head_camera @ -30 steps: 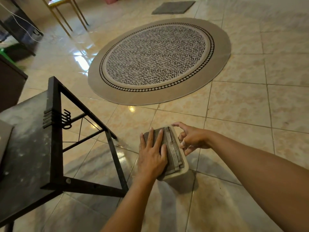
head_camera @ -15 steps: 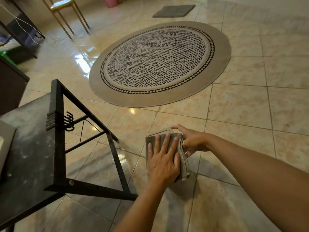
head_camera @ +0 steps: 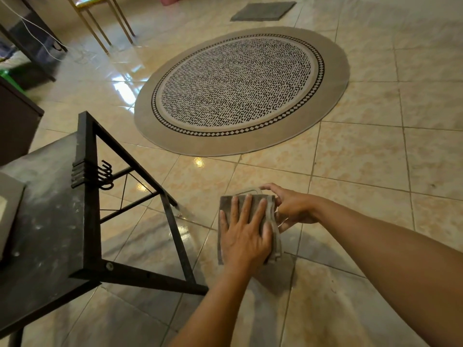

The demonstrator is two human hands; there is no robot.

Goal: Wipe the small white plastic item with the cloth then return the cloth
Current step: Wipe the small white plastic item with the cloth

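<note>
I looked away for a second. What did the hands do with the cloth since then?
The left hand slid the grey cloth across the small white item, so it now hides nearly all of it; only the far rim shows. The right hand still holds the item's side. Table and rug look unchanged.

Cloth (head_camera: 226, 204): grey-brown, folded into a roughly rectangular pad with several layered edges showing along its 3 o'clock side; it lies spread flat over the item beneath, held above the floor at about 6 o'clock from the picture's centre. Small white plastic item (head_camera: 251, 189): almost wholly covered by the cloth; only a thin, pale, rounded rim shows, projecting past the cloth's 12 o'clock edge. Its overall shape cannot be told. Cloth and item are in contact, cloth uppermost.
</note>
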